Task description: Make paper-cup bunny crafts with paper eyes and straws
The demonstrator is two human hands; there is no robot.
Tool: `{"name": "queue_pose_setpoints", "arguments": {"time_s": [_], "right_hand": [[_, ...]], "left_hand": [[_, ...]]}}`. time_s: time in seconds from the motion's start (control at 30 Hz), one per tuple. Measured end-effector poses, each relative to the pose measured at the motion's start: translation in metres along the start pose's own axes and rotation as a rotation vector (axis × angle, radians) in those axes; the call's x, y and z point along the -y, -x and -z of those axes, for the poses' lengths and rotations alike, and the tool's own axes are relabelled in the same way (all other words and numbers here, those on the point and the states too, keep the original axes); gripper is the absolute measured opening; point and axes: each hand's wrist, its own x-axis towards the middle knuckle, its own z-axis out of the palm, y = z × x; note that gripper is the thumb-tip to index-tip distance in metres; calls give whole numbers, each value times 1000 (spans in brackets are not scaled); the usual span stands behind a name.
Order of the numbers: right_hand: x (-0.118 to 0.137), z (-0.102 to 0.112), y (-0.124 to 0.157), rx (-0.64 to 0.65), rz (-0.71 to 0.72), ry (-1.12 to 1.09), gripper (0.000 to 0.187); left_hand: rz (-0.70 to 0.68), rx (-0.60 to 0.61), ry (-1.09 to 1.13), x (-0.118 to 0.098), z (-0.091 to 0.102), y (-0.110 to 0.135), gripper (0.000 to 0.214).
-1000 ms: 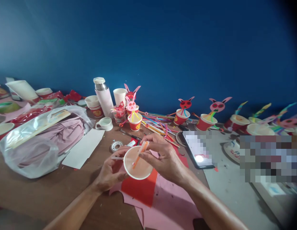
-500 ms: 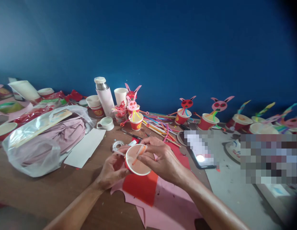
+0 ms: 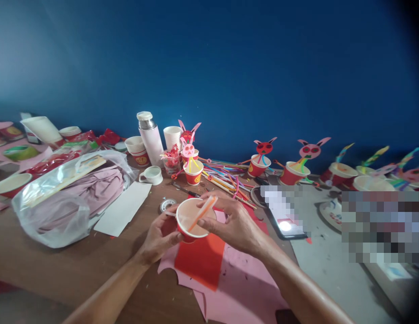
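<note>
My left hand [image 3: 161,234] is wrapped round the side of a red paper cup [image 3: 191,220] with a white inside, held above the table with its mouth tilted toward me. My right hand [image 3: 229,220] pinches an orange straw [image 3: 202,212] that slants across the cup's mouth into its inside. A short white straw piece [image 3: 169,213] sticks out of the cup's left side. Below the hands lie red paper [image 3: 199,261] and pink paper [image 3: 236,288] sheets.
A tape roll [image 3: 167,205], a white mug [image 3: 152,175], a flask [image 3: 151,137], stacked cups [image 3: 172,136] and a heap of coloured straws [image 3: 226,177] lie behind. Finished cup animals [image 3: 290,166] line the blue wall. A plastic bag [image 3: 70,198] fills the left; a phone [image 3: 285,216] lies right.
The cup has tipped from facing me flat-on to a more upright tilt, showing its red side. The orange straw has slid further across the rim, and both hands rose slightly.
</note>
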Motion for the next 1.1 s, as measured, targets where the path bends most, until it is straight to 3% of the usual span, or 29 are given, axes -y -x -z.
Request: {"name": "queue_pose_setpoints", "arguments": {"time_s": [0.13,0.43,0.7,0.9,1.1], "right_hand": [[-3,-2,0,-12,-62,-16,23],[-4,-7,0,61,-104,-26,16],[-5,-9,-4,141,-178,-53,14],[-8,-9,-4,138,-189,-83,17],[-15,-9,-6,76,-175,-173,26]], "left_hand": [[30,17,13,0,-1,0,49],[-23,114,43,-6,-10,-2,44],[99,224,115,4,-1,0,48],[182,102,188,9,0,-4,29],[224,-104,241,8,-4,-6,33]]}}
